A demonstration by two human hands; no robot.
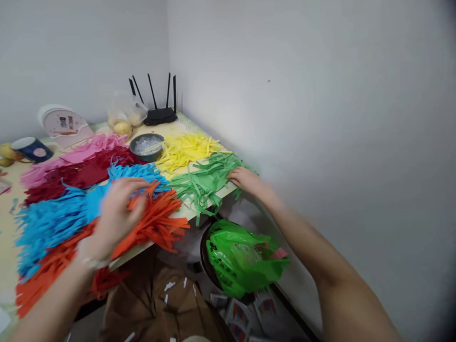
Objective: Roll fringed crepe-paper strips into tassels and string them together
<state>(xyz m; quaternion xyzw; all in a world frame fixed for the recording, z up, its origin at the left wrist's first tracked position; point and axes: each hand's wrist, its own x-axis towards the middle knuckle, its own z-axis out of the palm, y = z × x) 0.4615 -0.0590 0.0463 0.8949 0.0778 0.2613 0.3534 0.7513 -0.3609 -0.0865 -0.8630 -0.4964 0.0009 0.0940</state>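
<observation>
A green fringe, cut into many thin strips, lies across the table's right corner, some strips hanging over the edge. My right hand has its fingers closed on the right end of this fringe. Blurred by motion, my left hand hovers over a blue fringe and an orange fringe; its thumb and fingers are apart and nothing shows between them. Behind these lie a yellow fringe, a dark red fringe and a pink fringe.
A grey bowl sits mid-table. Farther back are a black router, a plastic bag with yellowish round items, and a dark blue cup on its side. Below the edge, a green plastic bag rests on a stool. A wall borders the right.
</observation>
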